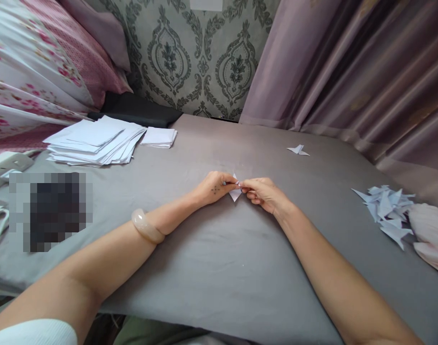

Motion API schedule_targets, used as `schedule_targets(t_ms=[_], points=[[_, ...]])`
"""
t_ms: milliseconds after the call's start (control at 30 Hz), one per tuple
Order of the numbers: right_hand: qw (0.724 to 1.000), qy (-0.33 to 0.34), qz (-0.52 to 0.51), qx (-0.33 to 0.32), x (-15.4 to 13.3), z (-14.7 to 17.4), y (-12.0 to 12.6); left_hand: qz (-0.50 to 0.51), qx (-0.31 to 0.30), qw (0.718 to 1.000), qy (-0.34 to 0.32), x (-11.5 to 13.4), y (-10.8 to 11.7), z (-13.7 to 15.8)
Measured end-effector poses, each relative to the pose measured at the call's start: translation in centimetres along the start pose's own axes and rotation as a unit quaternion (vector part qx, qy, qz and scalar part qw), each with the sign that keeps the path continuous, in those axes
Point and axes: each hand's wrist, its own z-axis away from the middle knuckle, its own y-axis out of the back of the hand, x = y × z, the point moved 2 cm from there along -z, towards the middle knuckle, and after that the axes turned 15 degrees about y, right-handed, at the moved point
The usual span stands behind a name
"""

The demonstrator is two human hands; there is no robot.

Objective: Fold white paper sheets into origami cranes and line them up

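Near the middle of the grey-covered surface, a small folded piece of white paper [235,195] is pinched between both hands. My left hand [218,187], with a pale bangle [147,227] on its forearm, grips it from the left with thumb and fingertips. From the right, my right hand [263,193] is closed on its edge, the fingertips of both hands almost meeting. One pointed corner of the paper hangs below the fingers and another tip shows above. The creases under the fingers are hidden.
A large stack of white paper [96,143] and a smaller one [159,137] lie back left. Folded paper shapes are piled [389,208] at right beside pale cloth [430,230]; a single folded shape [298,150] lies farther back. A power strip [10,167] sits at left.
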Motion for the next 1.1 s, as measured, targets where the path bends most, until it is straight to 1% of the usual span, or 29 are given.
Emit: schedule_targets(t_ms=[100,267,367,667,767,967,1033,1100], points=[[1.000,-0.008,0.009,0.002,0.0,0.0,-0.2,0.002,-0.002,1.000,-0.002,0.0,0.0,0.0],[0.999,-0.009,0.022,0.023,-0.2,0.1,-0.2,0.015,0.011,1.000,0.009,0.0,0.0,0.0],[0.999,-0.019,0.020,0.028,-0.4,0.2,-0.2,0.022,0.005,1.000,0.008,0.0,0.0,0.0],[0.998,-0.055,0.015,-0.007,-1.1,0.3,0.2,0.034,-0.002,0.999,-0.003,-0.4,-0.1,-0.1],[0.998,-0.057,0.014,-0.025,-1.0,0.2,0.5,0.041,-0.002,0.999,-0.003,-0.6,-0.2,-0.1],[0.998,-0.014,0.044,-0.042,-0.1,0.1,0.8,0.046,0.006,0.999,0.005,-0.8,-0.3,-0.2],[0.998,0.020,0.060,-0.023,0.4,0.4,0.9,0.055,0.009,0.998,0.015,-0.8,-0.3,-0.2],[0.992,0.072,0.102,0.011,0.8,0.8,1.1,0.065,0.015,0.997,0.033,-0.8,-0.3,-0.3]])
